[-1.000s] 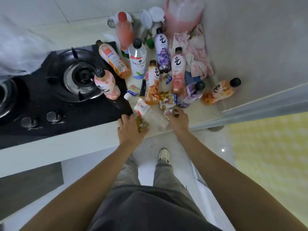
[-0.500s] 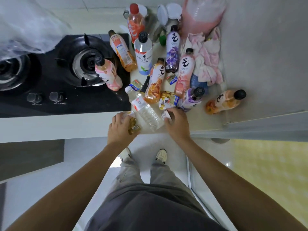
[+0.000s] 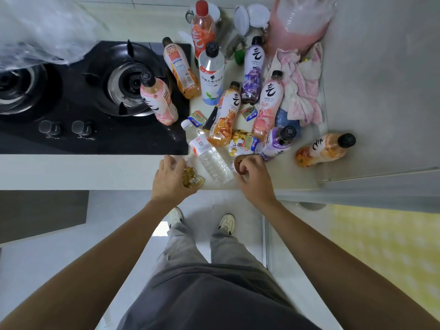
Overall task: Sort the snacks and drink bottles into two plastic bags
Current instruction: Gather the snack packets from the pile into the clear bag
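- Fingers of the left hand (image 3: 170, 179) curl round a small yellow snack packet (image 3: 191, 179) at the counter's front edge; the right hand (image 3: 253, 178) pinches a dark round snack (image 3: 240, 166) just beside a clear water bottle (image 3: 209, 158) lying on its side.
- Gather the snacks first, I'd judge — lift straight up so the crinkly film doesn't snag the bottle between the hands.
- Smooth, glossy drink bottles (image 3: 226, 115) stand crowded behind; a filmy plastic bag (image 3: 42, 32) slumps over the black hob (image 3: 95, 129).
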Demonstrator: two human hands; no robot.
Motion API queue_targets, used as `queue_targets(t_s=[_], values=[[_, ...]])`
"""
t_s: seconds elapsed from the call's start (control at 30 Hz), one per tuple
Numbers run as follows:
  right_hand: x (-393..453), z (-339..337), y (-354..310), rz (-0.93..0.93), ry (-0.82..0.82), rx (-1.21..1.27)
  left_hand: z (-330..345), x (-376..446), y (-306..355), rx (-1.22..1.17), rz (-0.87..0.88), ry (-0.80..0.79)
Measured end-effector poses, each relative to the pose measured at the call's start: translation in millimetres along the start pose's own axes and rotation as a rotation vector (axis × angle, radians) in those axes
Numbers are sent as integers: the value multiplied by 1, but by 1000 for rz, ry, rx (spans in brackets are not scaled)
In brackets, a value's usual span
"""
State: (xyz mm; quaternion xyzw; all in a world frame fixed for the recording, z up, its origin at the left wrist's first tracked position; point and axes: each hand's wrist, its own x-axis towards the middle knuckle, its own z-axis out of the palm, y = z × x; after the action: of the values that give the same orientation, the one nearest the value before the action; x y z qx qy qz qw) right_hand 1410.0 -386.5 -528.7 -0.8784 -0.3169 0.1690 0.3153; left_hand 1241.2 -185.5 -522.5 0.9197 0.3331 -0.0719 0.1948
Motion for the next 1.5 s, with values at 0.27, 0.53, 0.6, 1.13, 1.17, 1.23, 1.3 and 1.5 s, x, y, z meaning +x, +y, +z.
queue_targets(t_s=[0.27, 0.53, 0.6, 1.13, 1.17, 1.23, 1.3, 1.5], values=[[-8, -5, -19, -56, 121, 54, -5, -10, -9, -65, 7, 63], [13, -8, -84, -258, 93, 68, -37, -24, -24, -105, -6, 212], [18, 0, -106, -308, 42, 68, -49, -32, -34, -117, -22, 249], [-2, 204, -415, -611, -281, 130, -180, -178, -305, -220, -332, 577], [-8, 224, -438, -625, -295, 146, -188, -192, -330, -225, -355, 590], [-18, 263, -482, -649, -318, 173, -204, -216, -377, -226, -391, 622], [-25, 295, -522, -669, -336, 176, -220, -234, -417, -224, -430, 646], [-28, 363, -614, -787, -392, 157, -260, -249, -512, -261, -505, 669]])
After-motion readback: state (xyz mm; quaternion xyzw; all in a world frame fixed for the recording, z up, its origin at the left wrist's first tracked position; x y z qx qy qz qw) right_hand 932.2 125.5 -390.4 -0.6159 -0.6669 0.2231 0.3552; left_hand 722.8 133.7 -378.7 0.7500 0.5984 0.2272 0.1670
